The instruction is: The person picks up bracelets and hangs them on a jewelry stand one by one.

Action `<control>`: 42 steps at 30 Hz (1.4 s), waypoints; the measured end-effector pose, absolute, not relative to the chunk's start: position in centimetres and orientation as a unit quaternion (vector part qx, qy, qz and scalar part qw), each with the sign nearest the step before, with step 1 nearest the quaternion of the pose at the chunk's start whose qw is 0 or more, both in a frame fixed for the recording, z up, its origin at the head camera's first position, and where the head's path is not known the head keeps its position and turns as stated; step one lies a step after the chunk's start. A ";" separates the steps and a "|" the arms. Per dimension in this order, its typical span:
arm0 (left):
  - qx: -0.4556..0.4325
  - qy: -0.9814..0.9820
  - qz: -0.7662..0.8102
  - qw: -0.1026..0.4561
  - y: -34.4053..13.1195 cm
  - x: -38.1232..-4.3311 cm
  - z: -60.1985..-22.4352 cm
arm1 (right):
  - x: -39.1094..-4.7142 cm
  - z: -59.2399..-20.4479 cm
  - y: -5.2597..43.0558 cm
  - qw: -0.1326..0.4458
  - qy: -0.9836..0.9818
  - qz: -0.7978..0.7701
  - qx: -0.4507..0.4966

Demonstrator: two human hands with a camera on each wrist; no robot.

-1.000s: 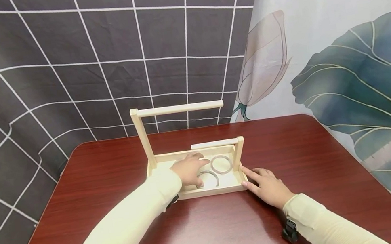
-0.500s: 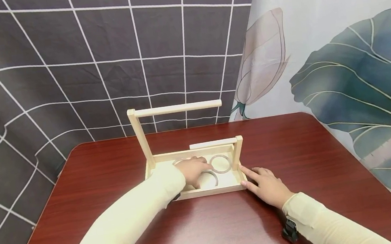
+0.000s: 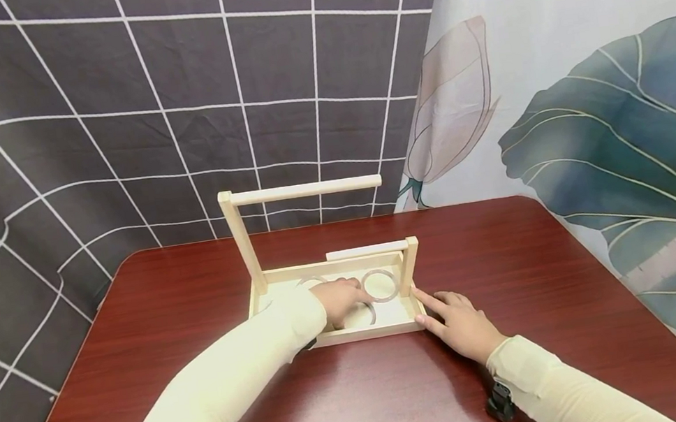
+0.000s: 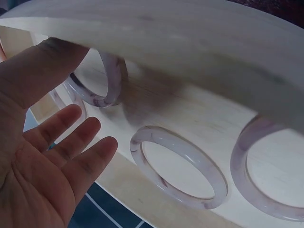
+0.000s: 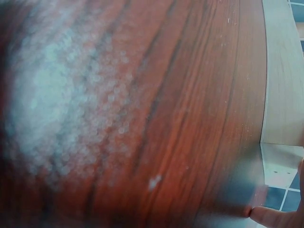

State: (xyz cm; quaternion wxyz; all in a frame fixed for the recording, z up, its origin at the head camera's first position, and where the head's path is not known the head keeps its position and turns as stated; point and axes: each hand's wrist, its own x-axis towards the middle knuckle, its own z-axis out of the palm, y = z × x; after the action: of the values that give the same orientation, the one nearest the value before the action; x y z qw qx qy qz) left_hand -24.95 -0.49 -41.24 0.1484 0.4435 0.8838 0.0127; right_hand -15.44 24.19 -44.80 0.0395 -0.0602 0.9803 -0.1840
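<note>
My left hand reaches over the front wall of a pale wooden tray and down among several pale, marbled bangles. In the left wrist view the thumb passes over the edge of a bangle near that wall. The other visible fingers spread loosely, with no pinch showing. A second bangle lies at the tray's right end, just past the left fingertips. Two more bangles show in the left wrist view, one flat by the far wall and one lilac bangle partly hidden. My right hand touches the tray's right end with extended fingers.
A tall post with a long bar rises at the tray's left end. At the right, a short post carries a lower bar. The red-brown table extends around the tray, before a dark grid curtain.
My left hand has lowered into the tray, and its fingers have drawn closer together over the front bangle. My right hand stays against the tray's end. The head view has shifted slightly.
</note>
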 end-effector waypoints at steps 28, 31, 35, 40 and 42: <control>0.422 0.893 0.017 0.156 -0.2 -24.7 -41.6 | -15.4 -45.0 24.2 0.038 0.980 -0.184 -0.060; 0.406 0.899 0.027 0.165 -0.3 -24.9 -42.0 | -15.4 -45.0 24.2 0.038 0.980 -0.184 -0.060; 0.383 0.906 0.048 0.173 -0.4 -25.2 -42.5 | -15.4 -44.9 24.2 0.036 0.980 -0.186 -0.060; 0.371 0.911 0.061 0.172 -0.7 -25.2 -42.4 | -15.3 -44.9 24.2 0.035 0.980 -0.187 -0.060; 0.373 0.910 0.061 0.169 -0.8 -25.1 -42.1 | -15.3 -44.9 24.2 0.036 0.980 -0.188 -0.060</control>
State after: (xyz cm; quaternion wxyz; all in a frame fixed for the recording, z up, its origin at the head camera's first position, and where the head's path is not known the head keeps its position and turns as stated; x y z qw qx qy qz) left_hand -25.11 -0.85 -42.10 0.1686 0.3732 0.9102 0.0614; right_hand -15.33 24.22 -44.91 0.0357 -0.0597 0.9796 -0.1884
